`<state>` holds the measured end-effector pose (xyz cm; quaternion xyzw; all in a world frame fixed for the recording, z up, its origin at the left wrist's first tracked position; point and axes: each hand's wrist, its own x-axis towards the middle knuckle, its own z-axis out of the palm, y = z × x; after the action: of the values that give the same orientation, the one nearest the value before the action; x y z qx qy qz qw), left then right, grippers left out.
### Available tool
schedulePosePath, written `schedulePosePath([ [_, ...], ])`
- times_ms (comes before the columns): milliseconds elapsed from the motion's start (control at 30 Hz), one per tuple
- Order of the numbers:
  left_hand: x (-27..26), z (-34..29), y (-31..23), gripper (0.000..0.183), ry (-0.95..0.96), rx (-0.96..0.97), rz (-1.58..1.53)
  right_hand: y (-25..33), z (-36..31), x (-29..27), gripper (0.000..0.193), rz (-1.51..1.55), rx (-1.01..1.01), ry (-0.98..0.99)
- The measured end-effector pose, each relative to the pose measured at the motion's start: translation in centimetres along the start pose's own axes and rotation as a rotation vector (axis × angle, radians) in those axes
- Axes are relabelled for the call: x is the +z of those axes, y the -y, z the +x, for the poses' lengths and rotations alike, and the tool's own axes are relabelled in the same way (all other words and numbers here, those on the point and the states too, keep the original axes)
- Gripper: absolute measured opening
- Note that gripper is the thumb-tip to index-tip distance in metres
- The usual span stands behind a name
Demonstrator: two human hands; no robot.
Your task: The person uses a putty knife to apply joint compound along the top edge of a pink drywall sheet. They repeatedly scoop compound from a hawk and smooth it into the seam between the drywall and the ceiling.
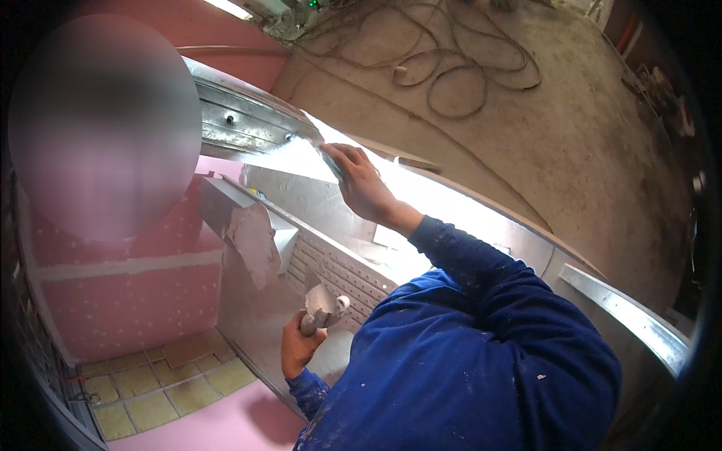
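Through the head camera I am watching both bare hands. My right hand [367,188] is reaching up and forward, its grip closing around a thin flat blade [332,162] at the long metal-faced beam [244,116]; glare is washing out that spot, so I cannot tell whether the blade is touching it. My left hand [301,347] is hanging lower and to the left, its grip closing around the grey handle of a plaster-smeared tool [320,299], whose coated end is pointing upward, in front of a studded metal plank [353,276]. Farther up and left, a pale, smeared flat piece [253,242] is leaning over a grey box-like part. A pink wall [128,301] is rising on the left above yellowish tiles [192,395], and a dark cable [455,118] is lying looped across the floor [602,135] beyond the beam.
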<state>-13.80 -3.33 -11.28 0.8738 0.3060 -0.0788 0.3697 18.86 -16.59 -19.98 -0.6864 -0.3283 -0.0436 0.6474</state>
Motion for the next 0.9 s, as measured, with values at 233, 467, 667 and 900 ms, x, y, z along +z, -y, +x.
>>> schedulePosePath([
  [233, 0.1, -1.5, -0.5, 0.047, -0.033, -0.090, 0.021, -3.3, -1.0, 0.7, 0.073, -0.091, -0.015, -0.139],
  [467, 0.3, -0.8, -1.7, 0.047, -0.012, -0.066, 0.046, -3.7, -1.9, 1.5, 0.073, 0.006, 0.038, 0.014],
  [667, 0.5, 0.8, -3.2, 0.041, 0.007, 0.020, 0.031, -3.4, -1.5, -1.1, 0.072, 0.121, 0.063, -0.068],
  [900, 0.4, 0.6, -2.0, 0.041, 0.027, 0.051, -0.001, -1.9, -1.0, 1.7, 0.068, -0.040, 0.022, -0.099],
])
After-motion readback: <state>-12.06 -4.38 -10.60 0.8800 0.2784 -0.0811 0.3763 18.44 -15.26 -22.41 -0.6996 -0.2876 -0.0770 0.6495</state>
